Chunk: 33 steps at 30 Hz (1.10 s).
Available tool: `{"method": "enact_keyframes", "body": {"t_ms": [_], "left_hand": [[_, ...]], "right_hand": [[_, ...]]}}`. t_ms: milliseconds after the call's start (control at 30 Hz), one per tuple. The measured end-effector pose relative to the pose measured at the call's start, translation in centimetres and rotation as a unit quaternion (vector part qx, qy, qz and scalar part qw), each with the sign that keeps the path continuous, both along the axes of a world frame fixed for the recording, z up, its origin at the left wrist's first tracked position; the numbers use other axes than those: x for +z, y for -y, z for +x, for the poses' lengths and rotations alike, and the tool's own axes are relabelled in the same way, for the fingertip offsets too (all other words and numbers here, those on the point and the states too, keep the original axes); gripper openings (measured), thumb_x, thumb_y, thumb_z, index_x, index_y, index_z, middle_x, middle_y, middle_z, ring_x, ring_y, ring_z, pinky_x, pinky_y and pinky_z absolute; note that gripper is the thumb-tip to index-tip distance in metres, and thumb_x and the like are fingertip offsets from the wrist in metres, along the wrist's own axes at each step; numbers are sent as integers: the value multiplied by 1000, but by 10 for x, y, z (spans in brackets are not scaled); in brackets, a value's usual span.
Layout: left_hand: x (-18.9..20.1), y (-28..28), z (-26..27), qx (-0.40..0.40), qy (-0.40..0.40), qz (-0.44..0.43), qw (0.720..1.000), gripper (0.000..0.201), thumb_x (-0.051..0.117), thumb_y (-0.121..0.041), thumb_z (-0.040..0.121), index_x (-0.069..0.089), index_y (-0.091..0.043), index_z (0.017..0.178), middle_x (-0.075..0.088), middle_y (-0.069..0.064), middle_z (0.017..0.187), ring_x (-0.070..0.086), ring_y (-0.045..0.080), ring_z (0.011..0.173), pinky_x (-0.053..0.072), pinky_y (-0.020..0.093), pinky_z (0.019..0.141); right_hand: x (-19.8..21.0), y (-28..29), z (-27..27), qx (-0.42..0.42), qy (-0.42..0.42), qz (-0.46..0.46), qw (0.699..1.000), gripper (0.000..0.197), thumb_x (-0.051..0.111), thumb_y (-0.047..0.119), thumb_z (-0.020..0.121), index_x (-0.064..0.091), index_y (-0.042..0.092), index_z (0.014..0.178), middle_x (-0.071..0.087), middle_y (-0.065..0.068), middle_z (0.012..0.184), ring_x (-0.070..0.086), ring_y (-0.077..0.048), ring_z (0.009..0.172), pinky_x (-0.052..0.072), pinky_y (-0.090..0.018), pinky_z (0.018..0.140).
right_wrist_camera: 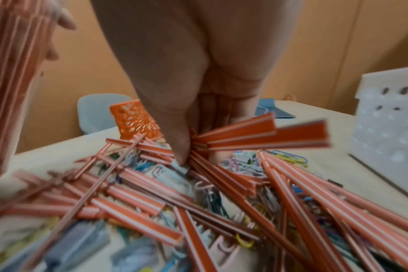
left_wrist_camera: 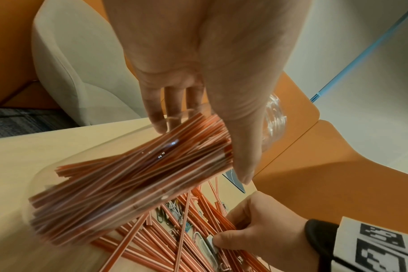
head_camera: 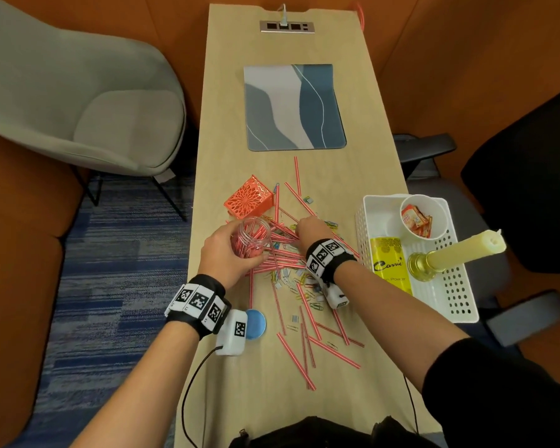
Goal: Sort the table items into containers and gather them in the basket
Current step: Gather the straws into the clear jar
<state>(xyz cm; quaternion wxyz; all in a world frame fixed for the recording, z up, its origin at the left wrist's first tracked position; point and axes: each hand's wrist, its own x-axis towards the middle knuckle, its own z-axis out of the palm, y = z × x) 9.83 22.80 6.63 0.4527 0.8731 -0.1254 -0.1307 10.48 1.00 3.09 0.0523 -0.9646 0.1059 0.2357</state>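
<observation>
My left hand grips a clear jar packed with red-and-white striped straws and holds it tilted above the table. Just right of it, my right hand reaches into the pile of loose straws and pinches a small bunch of straws between thumb and fingers. Coloured paper clips and small staple blocks lie mixed under the straws. The white basket stands at the right table edge.
An orange cut-out pen holder lies on its side behind the pile. A blue lid sits by my left wrist. The basket holds a paper cup of sachets, a yellow can and a candle on a brass holder. A blue-grey mat lies farther back.
</observation>
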Motion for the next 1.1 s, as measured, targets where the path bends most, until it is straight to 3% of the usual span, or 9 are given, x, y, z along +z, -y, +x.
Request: {"method": "enact_keyframes", "body": {"t_ms": [100, 200, 300, 400, 600, 767, 833, 967, 1100], "left_hand": [[3, 2, -2, 0, 2, 2, 1000, 78, 95, -33, 62, 61, -23, 131, 70, -7, 117, 64, 7, 104, 48, 18, 90], [6, 5, -4, -5, -3, 0, 1000, 78, 96, -34, 60, 62, -24, 130, 70, -8, 116, 65, 8, 104, 52, 24, 93], [11, 13, -8, -16, -1, 9, 1000, 81, 97, -34, 59, 62, -23, 131, 69, -7, 118, 63, 9, 105, 51, 27, 94], [18, 26, -16, -33, -9, 10, 999, 82, 97, -30, 59, 61, -22, 133, 66, -9, 115, 61, 7, 101, 46, 21, 91], [29, 51, -33, -75, -17, 17, 997, 79, 96, -28, 61, 61, -20, 131, 64, -8, 114, 61, 10, 102, 43, 19, 87], [32, 51, -44, -85, -18, 33, 996, 79, 96, -34, 59, 62, -17, 128, 65, -9, 112, 61, 11, 101, 47, 24, 89], [31, 48, -46, -86, -21, 48, 995, 81, 96, -32, 60, 61, -17, 131, 65, -9, 112, 58, 9, 100, 44, 22, 88], [28, 43, -48, -85, -24, 71, 994, 82, 96, -35, 60, 60, -20, 132, 69, -2, 120, 61, 11, 101, 44, 21, 85], [28, 45, -49, -85, -28, 70, 993, 84, 96, -35, 59, 59, -20, 133, 69, -2, 119, 63, 13, 102, 46, 22, 85]], "right_hand": [[8, 19, -6, -77, 6, 85, 993, 26, 72, 30, 88, 65, 12, 70, 56, -4, 68, 54, -19, 64, 46, -26, 62], [24, 42, -29, -176, 58, 225, 957, 41, 77, 37, 82, 60, 10, 57, 49, -4, 53, 42, -16, 50, 37, -26, 53], [54, 53, -58, -282, 125, 417, 855, 33, 79, 33, 81, 74, 1, 74, 67, -13, 64, 57, -18, 52, 48, -29, 55], [86, 49, -77, -342, 156, 566, 734, 22, 74, 25, 87, 74, 3, 85, 68, -16, 72, 60, -21, 52, 51, -28, 53], [107, 28, -86, -397, 203, 717, 536, 11, 65, 15, 93, 71, 5, 92, 71, -15, 81, 68, -21, 67, 59, -34, 69], [100, 21, -88, -419, 206, 722, 510, 15, 50, 17, 102, 59, 6, 98, 68, -13, 75, 67, -21, 65, 57, -35, 63], [97, 19, -86, -432, 223, 707, 514, 17, 45, 16, 104, 55, 7, 93, 60, -6, 67, 58, -15, 57, 50, -31, 60], [95, 17, -78, -473, 240, 707, 467, 13, 38, 11, 105, 51, 12, 100, 48, -2, 70, 37, -7, 48, 34, -19, 44], [105, 15, -72, -451, 243, 707, 486, 14, 38, 17, 106, 50, 14, 99, 38, 2, 62, 29, -3, 41, 26, -16, 38]]}}
